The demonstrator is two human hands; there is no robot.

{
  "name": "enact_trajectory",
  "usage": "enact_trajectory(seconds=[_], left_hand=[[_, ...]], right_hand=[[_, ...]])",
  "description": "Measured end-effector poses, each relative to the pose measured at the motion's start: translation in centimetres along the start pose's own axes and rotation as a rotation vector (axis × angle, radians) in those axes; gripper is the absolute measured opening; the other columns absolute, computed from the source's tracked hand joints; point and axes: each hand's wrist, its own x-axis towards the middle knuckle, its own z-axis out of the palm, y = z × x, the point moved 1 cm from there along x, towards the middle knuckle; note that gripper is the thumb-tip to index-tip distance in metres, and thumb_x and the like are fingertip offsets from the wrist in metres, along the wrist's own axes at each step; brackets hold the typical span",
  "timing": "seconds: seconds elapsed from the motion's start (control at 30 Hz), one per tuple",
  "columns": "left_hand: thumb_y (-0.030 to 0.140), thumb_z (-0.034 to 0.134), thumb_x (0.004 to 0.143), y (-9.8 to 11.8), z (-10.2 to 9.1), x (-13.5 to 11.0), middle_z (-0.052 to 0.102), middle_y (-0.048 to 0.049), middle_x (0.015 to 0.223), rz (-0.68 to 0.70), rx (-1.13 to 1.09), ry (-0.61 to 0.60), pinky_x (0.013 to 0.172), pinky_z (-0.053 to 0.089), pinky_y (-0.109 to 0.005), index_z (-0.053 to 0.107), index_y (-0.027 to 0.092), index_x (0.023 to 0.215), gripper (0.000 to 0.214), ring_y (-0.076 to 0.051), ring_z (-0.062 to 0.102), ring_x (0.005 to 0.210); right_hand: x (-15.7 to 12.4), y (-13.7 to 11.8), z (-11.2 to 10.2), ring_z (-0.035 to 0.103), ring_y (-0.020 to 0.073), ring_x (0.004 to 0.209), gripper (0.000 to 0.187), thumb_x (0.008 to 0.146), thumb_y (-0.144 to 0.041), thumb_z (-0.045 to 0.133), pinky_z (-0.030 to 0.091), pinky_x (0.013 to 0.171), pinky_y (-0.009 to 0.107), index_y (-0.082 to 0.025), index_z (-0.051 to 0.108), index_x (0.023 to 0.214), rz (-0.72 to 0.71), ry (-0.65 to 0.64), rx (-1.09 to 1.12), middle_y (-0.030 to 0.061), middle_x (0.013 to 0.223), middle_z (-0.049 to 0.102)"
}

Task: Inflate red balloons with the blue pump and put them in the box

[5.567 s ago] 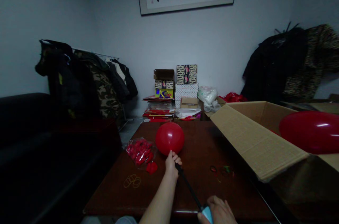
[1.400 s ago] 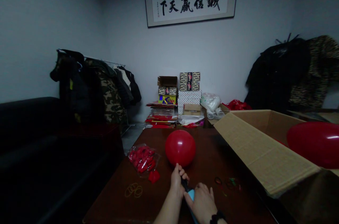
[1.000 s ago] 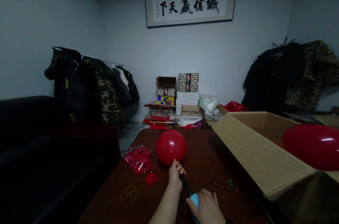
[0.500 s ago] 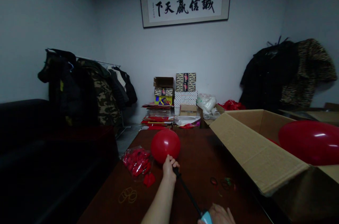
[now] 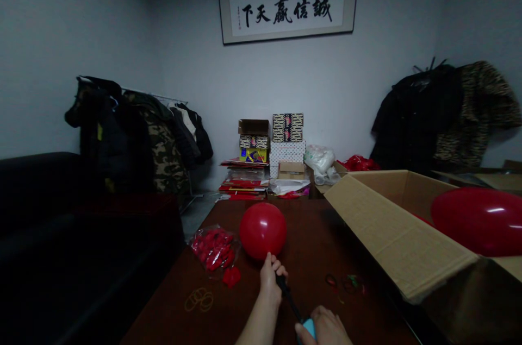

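A round, partly inflated red balloon (image 5: pixel 263 231) stands out over the far half of the table. Its neck is pinched by my left hand (image 5: pixel 272 275), closed around it and the black end of a hand balloon pump (image 5: pixel 292 300). My right hand (image 5: pixel 326 326) wraps the pump's light-blue part at the bottom of the view. The black shaft runs between both hands. Left of the balloon lie a clear bag of uninflated red balloons (image 5: pixel 214 248) and one loose flat red balloon (image 5: pixel 231 276).
Several yellowish rubber bands (image 5: pixel 199 299) lie on the table's left side (image 5: pixel 163 318); small dark loops (image 5: pixel 331 280) are on the right. An open cardboard box (image 5: pixel 391 231) with large inflated red balloons (image 5: pixel 481 220) stands at the right. A black sofa (image 5: pixel 36 236) is at the left.
My right hand has moved up and left toward my left hand, so less of the black shaft shows between them. The balloon and left hand sit slightly farther right and lower in view.
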Motion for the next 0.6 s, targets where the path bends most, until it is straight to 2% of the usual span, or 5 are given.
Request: enact_trajectory(seconds=[0.17, 0.3, 0.47, 0.6], left_hand=[[0.040, 0.061, 0.082, -1.9, -1.9, -0.1, 0.031, 0.0100, 0.047, -0.009, 0.008, -0.023, 0.040, 0.032, -0.019, 0.042, 0.020, 0.065, 0.033, -0.005, 0.031, 0.035], [0.043, 0.060, 0.081, -1.6, -2.8, -0.1, 0.031, 0.0094, 0.044, 0.011, 0.078, -0.015, 0.039, 0.029, -0.021, 0.044, 0.020, 0.065, 0.033, -0.007, 0.032, 0.034], [0.045, 0.057, 0.083, -1.6, -3.1, 0.0, 0.031, 0.0093, 0.043, 0.008, 0.106, 0.006, 0.039, 0.030, -0.022, 0.042, 0.020, 0.062, 0.035, -0.007, 0.031, 0.033], [0.046, 0.062, 0.079, -2.2, -2.7, 0.3, 0.032, 0.0098, 0.045, 0.043, 0.139, -0.012, 0.040, 0.030, -0.021, 0.043, 0.020, 0.065, 0.035, -0.006, 0.031, 0.034]], right_hand=[[1.8, -2.6, -1.2, 0.055, 0.0342, 0.110, 0.056, 0.085, -0.046, 0.033, 0.036, 0.098, 0.052, -0.005, 0.063, 0.108, 0.029, 0.034, -0.034, 0.0213, 0.112, 0.063], [2.3, -3.6, -0.1, 0.053, 0.0353, 0.115, 0.059, 0.087, -0.048, 0.031, 0.033, 0.101, 0.056, -0.004, 0.063, 0.109, 0.025, 0.025, -0.040, 0.0228, 0.118, 0.061], [2.0, -2.7, 1.8, 0.050, 0.0352, 0.119, 0.061, 0.088, -0.052, 0.032, 0.031, 0.103, 0.056, -0.005, 0.062, 0.112, 0.040, 0.004, -0.050, 0.0227, 0.125, 0.058], [1.6, -1.5, 2.1, 0.051, 0.0347, 0.119, 0.058, 0.088, -0.052, 0.032, 0.031, 0.103, 0.056, -0.008, 0.064, 0.109, 0.053, 0.007, -0.056, 0.0216, 0.125, 0.058]])
